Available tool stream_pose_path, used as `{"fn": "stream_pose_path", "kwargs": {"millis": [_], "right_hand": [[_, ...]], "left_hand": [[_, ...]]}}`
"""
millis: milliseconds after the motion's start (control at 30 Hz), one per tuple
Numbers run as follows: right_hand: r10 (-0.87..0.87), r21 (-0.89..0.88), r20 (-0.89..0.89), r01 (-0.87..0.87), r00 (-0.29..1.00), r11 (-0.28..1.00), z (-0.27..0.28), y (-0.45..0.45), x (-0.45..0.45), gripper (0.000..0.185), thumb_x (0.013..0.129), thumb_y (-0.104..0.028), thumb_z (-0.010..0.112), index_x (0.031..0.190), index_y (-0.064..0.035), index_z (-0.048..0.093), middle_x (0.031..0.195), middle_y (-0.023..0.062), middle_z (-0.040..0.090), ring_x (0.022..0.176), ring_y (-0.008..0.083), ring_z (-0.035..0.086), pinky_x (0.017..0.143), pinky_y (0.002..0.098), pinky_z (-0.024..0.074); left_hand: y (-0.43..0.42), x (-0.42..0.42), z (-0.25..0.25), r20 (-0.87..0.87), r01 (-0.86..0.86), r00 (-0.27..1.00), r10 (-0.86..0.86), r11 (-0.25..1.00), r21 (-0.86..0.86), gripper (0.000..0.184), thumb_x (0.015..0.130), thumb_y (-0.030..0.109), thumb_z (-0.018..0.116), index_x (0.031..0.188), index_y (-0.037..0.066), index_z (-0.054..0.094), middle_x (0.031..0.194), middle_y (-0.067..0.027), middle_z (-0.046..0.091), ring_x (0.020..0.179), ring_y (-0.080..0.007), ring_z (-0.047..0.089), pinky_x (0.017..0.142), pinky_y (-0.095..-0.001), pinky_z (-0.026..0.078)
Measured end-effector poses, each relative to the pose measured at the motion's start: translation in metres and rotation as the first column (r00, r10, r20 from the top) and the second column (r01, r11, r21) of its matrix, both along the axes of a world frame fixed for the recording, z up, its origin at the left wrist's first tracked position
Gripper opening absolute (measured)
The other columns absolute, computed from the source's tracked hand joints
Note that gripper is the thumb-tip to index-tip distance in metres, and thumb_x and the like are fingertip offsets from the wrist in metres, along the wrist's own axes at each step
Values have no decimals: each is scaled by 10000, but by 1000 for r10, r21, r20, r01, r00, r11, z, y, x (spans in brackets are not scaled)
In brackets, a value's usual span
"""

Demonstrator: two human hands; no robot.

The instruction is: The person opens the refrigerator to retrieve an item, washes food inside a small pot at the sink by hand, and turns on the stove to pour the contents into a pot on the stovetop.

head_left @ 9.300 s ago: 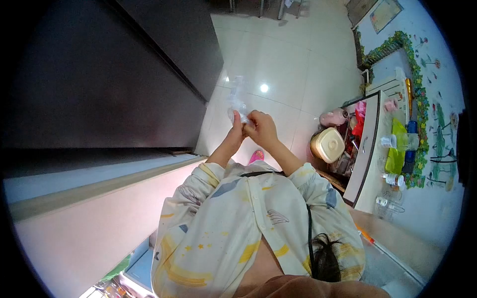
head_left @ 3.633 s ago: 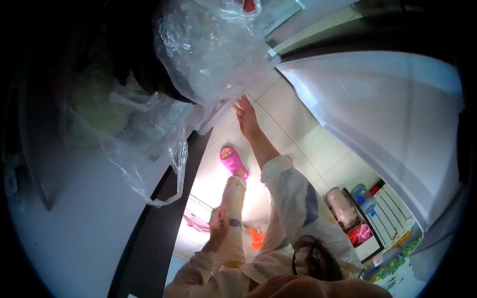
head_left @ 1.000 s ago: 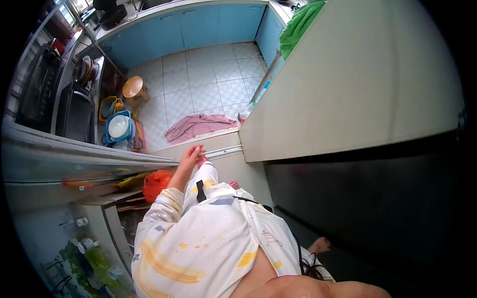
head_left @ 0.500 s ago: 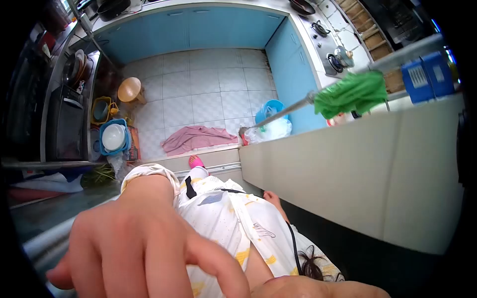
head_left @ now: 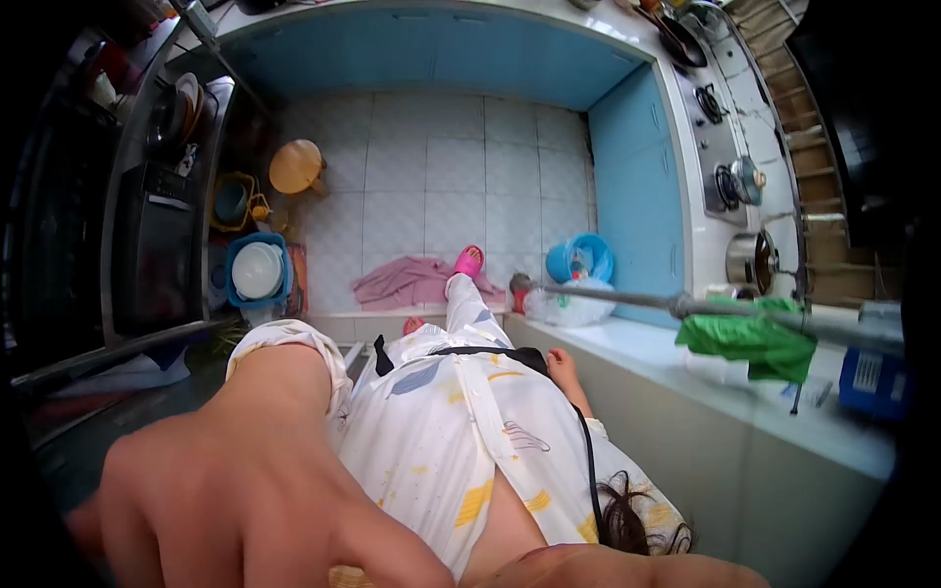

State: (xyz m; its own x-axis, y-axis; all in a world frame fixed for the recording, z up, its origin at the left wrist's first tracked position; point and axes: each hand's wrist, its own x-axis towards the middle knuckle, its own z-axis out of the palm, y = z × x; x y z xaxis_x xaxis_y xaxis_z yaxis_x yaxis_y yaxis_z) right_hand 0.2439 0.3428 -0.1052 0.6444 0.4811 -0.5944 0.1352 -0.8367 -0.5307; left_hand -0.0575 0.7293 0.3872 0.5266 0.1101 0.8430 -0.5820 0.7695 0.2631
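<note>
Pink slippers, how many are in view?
2: the front slipper, worn on a foot beside the pink cloth, and the rear slipper, mostly hidden behind the clothes.

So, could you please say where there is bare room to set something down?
Tiled floor between the wooden stool and blue cabinets; also part of the white ledge between the right hand and green cloth. Crowded: around the blue basket and the stove.
</note>
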Motion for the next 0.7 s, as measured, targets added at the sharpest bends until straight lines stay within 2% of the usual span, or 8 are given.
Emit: {"fn": "stream_pose_path", "kwargs": {"millis": [100,200,267,300,400,533,667,700], "right_hand": [[126,-50,120,-121,985,991,-2,52,44,268,835,-215,534,1029,-42,599,932,171,640,871,276,621,780,349,480],[214,-34,201,-212,956,977,-21,110,104,250,827,-217,540,997,-48,607,918,164,641,876,297,614,776,352,477],[374,-15,238,-382,896,924,-25,149,144,243,831,-222,537,977,-44,613,912,146,642,868,306,609,766,359,475],[330,-40,157,-328,931,944,-27,170,163,240,834,-226,535,961,-40,618,912,136,641,862,311,604,762,366,473],[373,-66,248,-369,894,927,-16,250,210,265,820,-239,534,978,-45,620,910,173,635,863,325,606,763,380,474],[425,-86,291,-419,857,904,-6,360,266,267,822,-248,555,972,-39,628,886,164,643,821,275,624,748,356,484],[408,-40,294,-416,864,909,5,466,290,259,828,-230,551,992,-41,619,904,159,643,845,276,620,755,357,483],[402,20,315,-430,859,903,4,487,296,254,829,-226,549,991,-42,618,904,158,643,848,275,620,754,357,483]], "left_hand": [[54,24,4,-190,149,976,-111,970,195,490,980,293,264,520,162,366,590,60,402,569,-41,448,834,-413,431],[88,72,-2,-37,-66,996,79,964,259,496,977,307,272,511,167,370,577,72,408,558,-36,441,846,-423,425],[117,91,-1,-18,-75,996,85,948,309,499,976,313,270,510,166,370,571,80,408,549,-31,435,850,-430,424],[132,98,0,-20,-74,996,85,943,323,500,975,315,270,509,165,369,569,83,409,546,-30,433,851,-432,423],[178,112,0,-235,26,971,35,968,251,500,976,311,266,508,164,363,567,86,406,548,-27,435,850,-450,422],[229,151,-10,-101,-251,958,268,956,155,491,971,307,282,512,180,400,576,84,417,547,-32,449,882,-510,407],[298,156,-20,136,-312,947,291,935,169,491,968,351,287,533,181,440,582,63,444,559,-61,488,908,-562,377],[311,151,-25,114,-346,934,338,936,69,499,967,267,298,513,142,460,572,-10,474,559,-119,507,856,-522,435]]}}
